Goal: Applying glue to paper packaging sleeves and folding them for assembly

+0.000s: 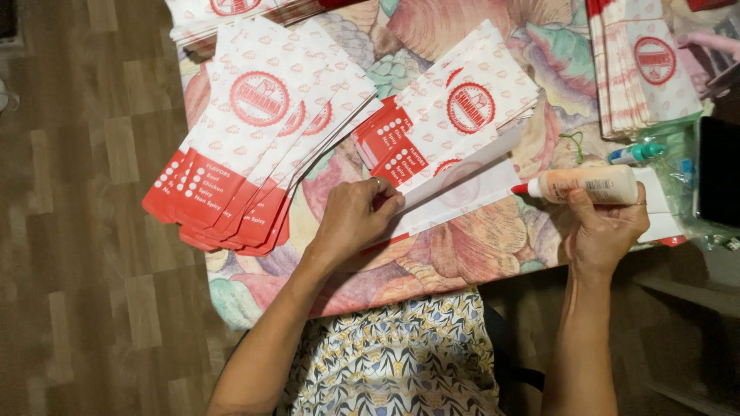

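Table under a floral cloth [478, 246]; fanned red-and-white paper bags [254, 131] lie on it.

2 hands [354, 219], 1 glue bottle [590, 185], 1 folded paper sheet [462, 189], and 4 stacks of printed paper bags [254, 123].

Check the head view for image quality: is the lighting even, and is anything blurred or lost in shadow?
Head view: warm, fairly even light on the paper bags and tablecloth; left hand and right hand with the glue bottle are reasonably sharp; the right edge by the dark object falls into shadow; the floor looks soft.
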